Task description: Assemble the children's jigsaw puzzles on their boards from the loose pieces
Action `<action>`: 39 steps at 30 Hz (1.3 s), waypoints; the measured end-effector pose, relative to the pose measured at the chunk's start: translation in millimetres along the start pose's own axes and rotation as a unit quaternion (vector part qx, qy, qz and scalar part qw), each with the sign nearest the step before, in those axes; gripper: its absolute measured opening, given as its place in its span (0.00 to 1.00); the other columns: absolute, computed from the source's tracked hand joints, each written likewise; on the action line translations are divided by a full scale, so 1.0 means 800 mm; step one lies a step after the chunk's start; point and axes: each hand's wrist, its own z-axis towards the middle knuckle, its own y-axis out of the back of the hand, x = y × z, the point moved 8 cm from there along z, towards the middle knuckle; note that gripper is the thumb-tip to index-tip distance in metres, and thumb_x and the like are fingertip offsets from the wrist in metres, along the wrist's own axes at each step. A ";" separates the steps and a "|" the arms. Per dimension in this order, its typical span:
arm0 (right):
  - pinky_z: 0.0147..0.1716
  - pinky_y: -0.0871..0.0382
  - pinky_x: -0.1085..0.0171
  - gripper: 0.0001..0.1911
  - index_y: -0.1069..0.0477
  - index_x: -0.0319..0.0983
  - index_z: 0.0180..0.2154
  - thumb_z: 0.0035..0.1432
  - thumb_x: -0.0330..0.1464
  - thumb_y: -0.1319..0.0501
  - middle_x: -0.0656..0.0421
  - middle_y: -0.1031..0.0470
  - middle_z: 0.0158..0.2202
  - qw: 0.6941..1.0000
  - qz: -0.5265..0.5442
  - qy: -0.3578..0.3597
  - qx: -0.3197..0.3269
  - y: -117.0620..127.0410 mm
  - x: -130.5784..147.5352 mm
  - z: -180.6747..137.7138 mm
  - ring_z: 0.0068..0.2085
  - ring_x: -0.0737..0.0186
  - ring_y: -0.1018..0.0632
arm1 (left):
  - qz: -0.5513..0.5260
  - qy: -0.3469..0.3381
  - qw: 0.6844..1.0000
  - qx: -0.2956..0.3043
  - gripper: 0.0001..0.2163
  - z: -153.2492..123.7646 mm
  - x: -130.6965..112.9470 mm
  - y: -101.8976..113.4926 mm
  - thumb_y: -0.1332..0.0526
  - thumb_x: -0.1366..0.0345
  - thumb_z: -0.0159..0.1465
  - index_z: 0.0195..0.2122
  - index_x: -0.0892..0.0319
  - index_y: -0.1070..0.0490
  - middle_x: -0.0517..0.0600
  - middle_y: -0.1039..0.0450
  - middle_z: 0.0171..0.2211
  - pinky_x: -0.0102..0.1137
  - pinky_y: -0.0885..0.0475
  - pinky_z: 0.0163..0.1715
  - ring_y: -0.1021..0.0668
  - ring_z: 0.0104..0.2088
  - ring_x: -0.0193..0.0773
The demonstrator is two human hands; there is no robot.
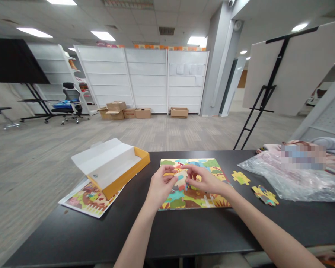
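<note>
A colourful jigsaw puzzle [195, 203] lies flat on the black table in front of me, partly covered by my hands. Over its left middle, a pale puzzle piece [181, 178] with a teal patch is held between both hands. My left hand [162, 183] grips its left side with thumb and fingers. From the right, my right hand [201, 179] pinches the piece's other edge, fingers bent. To the right of the puzzle lie a loose yellow piece [240, 178] and a few more multicoloured pieces [265, 195], close together or overlapping.
An open yellow box [125, 180] with a white lid stands at the left, on a printed picture sheet [86, 197]. Clear plastic bags [290, 178] with cloth-like contents cover the table's right end. The black table's [123, 230] far edge runs behind the puzzle.
</note>
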 end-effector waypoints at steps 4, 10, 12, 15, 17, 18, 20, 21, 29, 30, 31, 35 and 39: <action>0.40 0.29 0.61 0.14 0.26 0.43 0.49 0.63 0.38 0.37 0.57 0.23 0.41 1.000 -0.013 -0.008 -0.014 0.003 -0.008 0.001 0.36 0.62 0.25 | 0.018 -0.001 1.000 -0.002 0.13 -0.001 0.005 -0.006 0.35 0.66 0.60 0.44 0.58 0.34 0.52 0.24 0.44 0.34 0.20 0.40 0.17 0.36 0.38; 0.34 0.28 0.63 0.18 0.29 0.39 0.43 0.57 0.44 0.34 0.59 0.24 0.33 0.992 0.076 -0.092 -0.051 0.036 -0.073 0.045 0.33 0.63 0.22 | 0.364 -0.041 0.930 -0.008 0.09 -0.013 0.001 -0.010 0.41 0.71 0.64 0.45 0.56 0.32 0.53 0.24 0.47 0.39 0.25 0.47 0.20 0.46 0.44; 0.30 0.29 0.64 0.21 0.31 0.38 0.41 0.51 0.44 0.31 0.61 0.26 0.30 0.987 0.076 -0.131 -0.049 0.048 -0.100 0.068 0.30 0.64 0.23 | 0.457 -0.044 0.888 0.021 0.06 -0.018 0.001 -0.016 0.42 0.70 0.65 0.43 0.56 0.30 0.53 0.24 0.45 0.40 0.26 0.47 0.22 0.48 0.47; 0.28 0.30 0.65 0.22 0.32 0.38 0.38 0.46 0.42 0.29 0.61 0.27 0.29 0.983 0.077 -0.165 -0.025 0.057 -0.127 0.095 0.28 0.65 0.24 | 0.518 -0.054 0.852 0.054 0.05 -0.023 0.000 -0.024 0.43 0.68 0.67 0.41 0.57 0.29 0.53 0.24 0.44 0.39 0.28 0.47 0.23 0.48 0.47; 0.28 0.29 0.65 0.22 0.32 0.38 0.38 0.45 0.41 0.28 0.62 0.27 0.30 0.982 0.082 -0.170 -0.007 0.056 -0.138 0.105 0.27 0.66 0.24 | 0.534 -0.060 0.841 0.060 0.05 -0.023 0.001 -0.027 0.43 0.67 0.67 0.41 0.57 0.28 0.54 0.24 0.44 0.39 0.28 0.47 0.24 0.48 0.47; 0.28 0.29 0.65 0.22 0.32 0.38 0.38 0.44 0.40 0.28 0.62 0.27 0.30 0.982 0.085 -0.171 0.001 0.054 -0.142 0.107 0.27 0.66 0.24 | 0.538 -0.061 0.839 0.062 0.05 -0.023 0.002 -0.027 0.43 0.67 0.68 0.41 0.57 0.28 0.54 0.24 0.44 0.39 0.28 0.47 0.24 0.48 0.48; 0.28 0.29 0.66 0.22 0.32 0.38 0.38 0.44 0.40 0.28 0.63 0.27 0.30 0.981 0.089 -0.173 0.010 0.050 -0.149 0.107 0.28 0.66 0.24 | 0.542 -0.060 0.836 0.066 0.06 -0.021 0.003 -0.028 0.43 0.66 0.68 0.41 0.57 0.28 0.54 0.25 0.44 0.39 0.28 0.46 0.24 0.48 0.48; 0.28 0.29 0.66 0.22 0.32 0.38 0.38 0.43 0.40 0.27 0.63 0.28 0.30 0.981 0.090 -0.173 0.013 0.049 -0.152 0.106 0.29 0.66 0.25 | 0.542 -0.058 0.835 0.069 0.06 -0.019 0.004 -0.027 0.43 0.66 0.68 0.42 0.57 0.28 0.54 0.25 0.44 0.40 0.29 0.47 0.24 0.48 0.48; 0.30 0.29 0.65 0.22 0.32 0.39 0.42 0.48 0.41 0.30 0.62 0.26 0.32 0.981 0.084 -0.170 0.040 0.049 -0.160 0.098 0.28 0.67 0.25 | 0.563 -0.044 0.820 0.096 0.07 -0.013 0.003 -0.032 0.45 0.66 0.69 0.42 0.58 0.27 0.56 0.25 0.45 0.42 0.29 0.47 0.25 0.49 0.50; 0.29 0.30 0.65 0.21 0.32 0.39 0.42 0.49 0.41 0.30 0.62 0.26 0.32 0.982 0.079 -0.167 0.044 0.050 -0.159 0.098 0.28 0.67 0.25 | 0.567 -0.044 0.817 0.097 0.07 -0.014 0.002 -0.032 0.45 0.66 0.69 0.43 0.58 0.28 0.56 0.26 0.45 0.42 0.29 0.47 0.25 0.49 0.50; 0.29 0.30 0.66 0.21 0.32 0.39 0.42 0.49 0.40 0.30 0.62 0.26 0.32 0.983 0.077 -0.163 0.047 0.050 -0.157 0.098 0.28 0.67 0.26 | 0.570 -0.043 0.815 0.099 0.08 -0.014 0.002 -0.033 0.45 0.65 0.69 0.43 0.58 0.28 0.56 0.26 0.46 0.42 0.29 0.47 0.25 0.49 0.50; 0.29 0.32 0.66 0.20 0.31 0.38 0.43 0.51 0.40 0.32 0.62 0.26 0.31 0.983 0.085 -0.152 0.061 0.046 -0.152 0.098 0.28 0.67 0.26 | 0.566 -0.049 0.816 0.102 0.07 -0.018 0.001 -0.033 0.45 0.65 0.69 0.43 0.58 0.28 0.56 0.26 0.46 0.41 0.30 0.47 0.25 0.49 0.50; 0.28 0.33 0.67 0.23 0.30 0.37 0.43 0.49 0.42 0.30 0.63 0.27 0.29 0.981 0.078 -0.166 0.069 0.042 -0.155 0.096 0.27 0.68 0.28 | 0.563 -0.057 0.818 0.103 0.08 -0.020 0.001 -0.032 0.46 0.65 0.69 0.44 0.58 0.28 0.55 0.26 0.46 0.42 0.30 0.47 0.25 0.49 0.49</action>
